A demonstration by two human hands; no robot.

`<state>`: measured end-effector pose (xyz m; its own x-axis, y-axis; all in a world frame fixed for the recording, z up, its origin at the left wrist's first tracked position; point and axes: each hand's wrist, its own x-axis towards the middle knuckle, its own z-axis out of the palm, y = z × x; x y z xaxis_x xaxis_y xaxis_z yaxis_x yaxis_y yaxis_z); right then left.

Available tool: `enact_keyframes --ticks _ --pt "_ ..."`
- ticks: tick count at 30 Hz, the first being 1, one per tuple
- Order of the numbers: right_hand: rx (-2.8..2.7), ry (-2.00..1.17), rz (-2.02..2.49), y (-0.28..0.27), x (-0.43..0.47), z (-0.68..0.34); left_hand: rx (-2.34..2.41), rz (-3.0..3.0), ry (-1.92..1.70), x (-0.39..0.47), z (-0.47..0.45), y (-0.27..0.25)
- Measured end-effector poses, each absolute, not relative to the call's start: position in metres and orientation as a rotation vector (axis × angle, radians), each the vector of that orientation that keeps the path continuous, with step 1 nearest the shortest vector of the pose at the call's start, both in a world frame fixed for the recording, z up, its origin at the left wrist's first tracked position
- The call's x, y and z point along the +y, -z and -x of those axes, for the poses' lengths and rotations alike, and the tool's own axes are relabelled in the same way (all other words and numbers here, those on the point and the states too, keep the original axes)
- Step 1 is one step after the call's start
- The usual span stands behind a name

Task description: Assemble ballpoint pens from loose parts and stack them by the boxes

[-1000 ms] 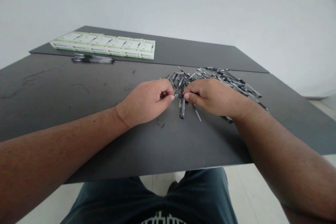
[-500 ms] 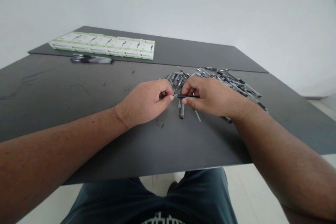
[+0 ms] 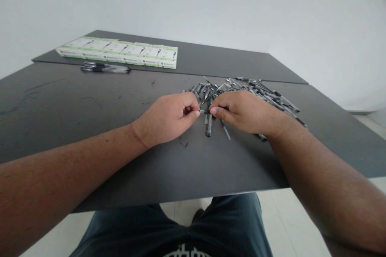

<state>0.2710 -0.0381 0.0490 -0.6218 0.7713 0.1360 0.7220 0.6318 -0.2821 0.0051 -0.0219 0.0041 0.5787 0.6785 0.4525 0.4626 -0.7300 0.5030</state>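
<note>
My left hand [image 3: 169,117] and my right hand [image 3: 245,111] meet fingertip to fingertip over the dark table [image 3: 90,128]. Between them they pinch a thin black pen part [image 3: 205,111], of which only a short piece shows. Just behind and to the right lies a heap of several black and clear pen parts [image 3: 256,90]. A few loose pieces [image 3: 208,125] lie on the table under my fingers.
A row of white and green boxes [image 3: 120,52] stands at the back left. In front of the row sits a small bundle of black pens [image 3: 105,67]. The table's near edge runs just above my lap.
Half a second ago my right hand had drawn a little to the right, baring more of the pen part. It has now closed back toward my left hand.
</note>
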Motion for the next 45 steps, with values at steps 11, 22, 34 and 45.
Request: enact_keyframes --ticks 11,22,34,45 --pt "-2.572 -0.362 1.271 -0.0511 -0.04 -0.2695 0.942 -2.478 -0.895 -0.0232 -0.0049 -0.0058" --pt "-2.538 -0.392 1.308 -0.0512 -0.0406 -0.2696 0.948 -2.488 -0.888 -0.0222 -0.0056 -0.0055" --pt "-2.579 -0.385 1.308 -0.0518 -0.0406 -0.2694 0.928 -2.478 -0.886 -0.0231 -0.0059 -0.0061" --pt "-2.604 -0.363 1.274 -0.0527 -0.0407 -0.2703 0.925 -2.485 -0.887 -0.023 -0.006 -0.0054"
